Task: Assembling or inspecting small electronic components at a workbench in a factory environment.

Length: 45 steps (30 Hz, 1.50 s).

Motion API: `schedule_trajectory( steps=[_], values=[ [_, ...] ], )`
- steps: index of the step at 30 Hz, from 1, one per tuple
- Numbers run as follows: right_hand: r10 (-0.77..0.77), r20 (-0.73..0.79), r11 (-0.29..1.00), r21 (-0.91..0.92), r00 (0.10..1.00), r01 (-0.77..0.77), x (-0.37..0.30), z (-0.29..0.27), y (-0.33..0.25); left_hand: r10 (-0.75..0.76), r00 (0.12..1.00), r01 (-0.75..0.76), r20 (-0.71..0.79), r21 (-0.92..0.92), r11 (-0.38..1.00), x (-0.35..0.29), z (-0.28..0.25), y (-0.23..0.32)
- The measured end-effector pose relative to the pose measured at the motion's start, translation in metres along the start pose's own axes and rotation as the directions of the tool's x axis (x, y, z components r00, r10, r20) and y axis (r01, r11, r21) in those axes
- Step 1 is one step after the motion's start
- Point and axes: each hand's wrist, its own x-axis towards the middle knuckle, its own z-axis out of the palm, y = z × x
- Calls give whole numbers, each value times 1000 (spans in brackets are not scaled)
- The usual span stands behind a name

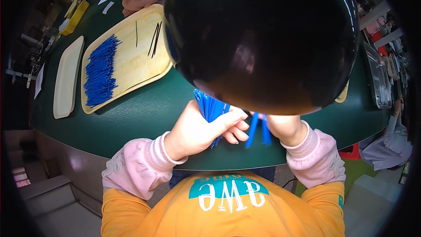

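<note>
We look down from wearer's head, through one wide fisheye, upright and unmirrored
We face left hand [197, 127] and right hand [287, 127], both close, near middle of our view
Around and beyond hands, we take in green table [144, 123], its edge bending toward dark rim
Nearer us than right hand, glossy black dome [263, 39], blocking part of it
Below hands, on our side, yellow shirt [228, 224], seen steeply from above
</note>
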Motion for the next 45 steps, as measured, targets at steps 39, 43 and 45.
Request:
schedule_trajectory(
  steps=[39,43,45],
  values=[
    [-142,-22,989,48,990,143,4,-5,-6,-71,997,66,-24,-183,981,-2,-6,6],
    [-281,-80,940,-222,956,258,5,-1,-15,-82,997,79,-9,-172,982,-3,-5,8],
    [-306,-57,908,-318,950,273,5,-4,-11,-85,996,83,-8,-170,982,-3,-4,9]
  ],
)
